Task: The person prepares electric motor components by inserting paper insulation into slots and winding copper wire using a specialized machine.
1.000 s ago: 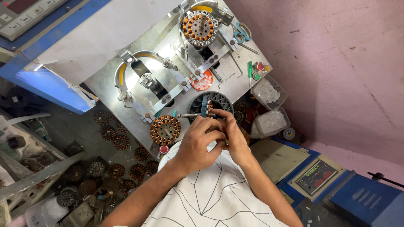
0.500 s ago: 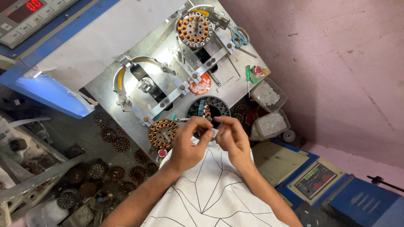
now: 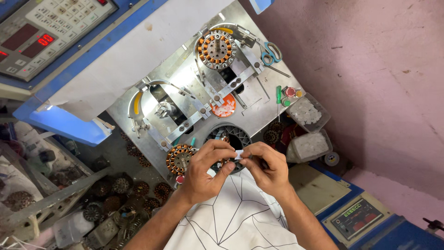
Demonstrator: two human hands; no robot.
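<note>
Seen from above, the left hand [image 3: 203,170] and right hand [image 3: 267,167] meet fingertip to fingertip, both pinching a small white piece [image 3: 239,154] between them; what it is stays too small to make out. The hands hide most of a dark round stator [image 3: 230,137] just beneath. Beside the left hand sits a copper-wound stator [image 3: 179,157]. All rest on a grey metal winding machine plate [image 3: 190,76]. Scissors [image 3: 269,53] lie at its far edge, against a pink wall [image 3: 370,69].
</note>
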